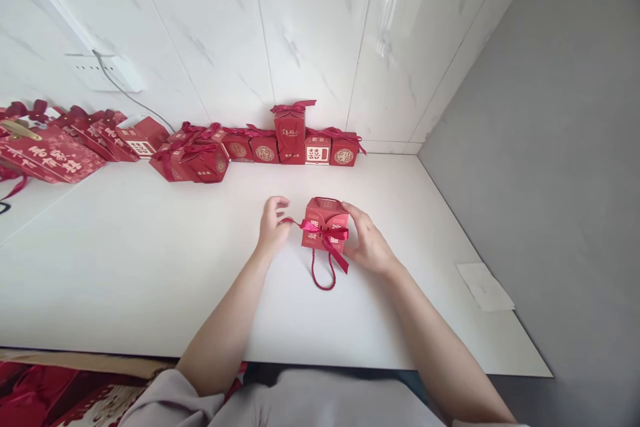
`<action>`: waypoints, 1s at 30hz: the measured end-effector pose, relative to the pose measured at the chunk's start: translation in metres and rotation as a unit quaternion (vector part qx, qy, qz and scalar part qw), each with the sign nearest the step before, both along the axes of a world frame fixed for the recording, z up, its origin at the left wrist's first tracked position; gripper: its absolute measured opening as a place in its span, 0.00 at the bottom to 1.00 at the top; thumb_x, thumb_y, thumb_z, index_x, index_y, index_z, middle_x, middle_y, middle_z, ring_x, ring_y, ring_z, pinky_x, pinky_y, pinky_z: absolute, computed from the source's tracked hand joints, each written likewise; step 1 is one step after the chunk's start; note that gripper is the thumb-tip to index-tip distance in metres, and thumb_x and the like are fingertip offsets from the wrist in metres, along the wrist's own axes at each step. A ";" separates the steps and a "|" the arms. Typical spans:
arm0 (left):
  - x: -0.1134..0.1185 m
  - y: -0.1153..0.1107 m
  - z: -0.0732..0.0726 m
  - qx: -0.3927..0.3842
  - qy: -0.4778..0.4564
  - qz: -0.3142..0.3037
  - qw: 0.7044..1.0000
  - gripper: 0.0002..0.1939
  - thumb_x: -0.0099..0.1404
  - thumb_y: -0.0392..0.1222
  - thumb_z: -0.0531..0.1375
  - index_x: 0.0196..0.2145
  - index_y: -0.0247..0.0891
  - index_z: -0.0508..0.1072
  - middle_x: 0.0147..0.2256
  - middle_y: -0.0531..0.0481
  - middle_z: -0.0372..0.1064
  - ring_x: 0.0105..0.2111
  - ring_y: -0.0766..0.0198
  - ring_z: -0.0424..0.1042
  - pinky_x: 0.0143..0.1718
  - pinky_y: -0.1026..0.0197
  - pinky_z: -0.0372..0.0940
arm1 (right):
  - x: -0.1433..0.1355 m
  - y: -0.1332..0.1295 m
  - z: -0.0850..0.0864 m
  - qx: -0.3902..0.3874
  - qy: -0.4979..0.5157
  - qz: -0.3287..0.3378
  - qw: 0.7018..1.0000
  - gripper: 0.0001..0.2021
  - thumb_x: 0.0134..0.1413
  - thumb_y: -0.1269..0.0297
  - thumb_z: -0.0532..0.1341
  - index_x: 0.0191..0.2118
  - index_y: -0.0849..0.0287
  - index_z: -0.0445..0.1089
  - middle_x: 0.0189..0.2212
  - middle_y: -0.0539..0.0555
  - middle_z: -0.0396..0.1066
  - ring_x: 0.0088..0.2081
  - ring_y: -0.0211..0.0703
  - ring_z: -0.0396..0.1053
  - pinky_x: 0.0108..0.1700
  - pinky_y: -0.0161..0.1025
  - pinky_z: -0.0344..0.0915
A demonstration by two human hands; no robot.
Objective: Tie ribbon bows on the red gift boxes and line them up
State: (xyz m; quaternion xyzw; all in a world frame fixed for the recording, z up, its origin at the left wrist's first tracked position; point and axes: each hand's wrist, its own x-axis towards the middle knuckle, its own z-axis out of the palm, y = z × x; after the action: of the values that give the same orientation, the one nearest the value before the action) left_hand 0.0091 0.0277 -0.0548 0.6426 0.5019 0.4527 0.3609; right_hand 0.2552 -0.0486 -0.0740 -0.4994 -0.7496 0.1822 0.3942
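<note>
A small red gift box (327, 208) with pale lettering lies on the white table in front of me, a dark red ribbon bow (325, 232) across its near side. A twisted red cord handle (324, 287) loops toward me from its lower edge. My right hand (371, 240) grips the box's right side, fingers at the upper corner and thumb lower down. My left hand (275, 227) is just left of the box, fingers curved and apart from the thumb. One ribbon tail (295, 221) reaches that thumb; whether they touch I cannot tell.
Several red gift boxes (241, 147) with ribbons line the tiled wall, one upright box (290, 137) standing taller. More red boxes (55, 150) crowd the far left. A white paper (485, 287) lies at the right edge near the grey wall. Red packages (37, 390) fill a carton below left.
</note>
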 end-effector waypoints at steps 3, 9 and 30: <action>-0.012 -0.004 0.018 0.106 0.013 0.059 0.992 0.18 0.53 0.31 0.54 0.42 0.43 0.66 0.49 0.48 0.66 0.55 0.56 0.65 0.57 0.52 0.58 | -0.001 0.001 0.001 0.001 -0.008 -0.019 1.000 0.45 0.50 0.60 0.68 0.69 0.48 0.44 0.65 0.59 0.55 0.64 0.59 0.56 0.63 0.59 0.59; -0.009 -0.014 0.032 0.124 0.089 -0.089 0.984 0.10 0.65 0.40 0.54 0.42 0.41 0.72 0.46 0.47 0.70 0.51 0.55 0.68 0.57 0.52 0.59 | -0.004 0.000 0.000 -0.055 0.045 -0.002 0.997 0.48 0.47 0.52 0.70 0.69 0.50 0.44 0.63 0.62 0.57 0.64 0.61 0.57 0.62 0.59 0.59; 0.010 -0.010 0.010 -0.144 -0.031 -0.124 0.981 0.15 0.62 0.52 0.62 0.28 0.39 0.64 0.29 0.53 0.64 0.31 0.64 0.63 0.36 0.61 0.60 | -0.022 0.097 0.037 -0.304 0.244 0.175 0.904 0.19 0.59 0.44 0.59 0.36 0.54 0.77 0.62 0.53 0.64 0.63 0.51 0.60 0.66 0.53 0.52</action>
State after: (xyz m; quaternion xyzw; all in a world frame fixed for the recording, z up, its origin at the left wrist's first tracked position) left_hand 0.0190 0.0175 -0.0449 0.6273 0.4666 0.3468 0.5182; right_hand 0.2335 0.0486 -0.0371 -0.3959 -0.6136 0.5833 0.3557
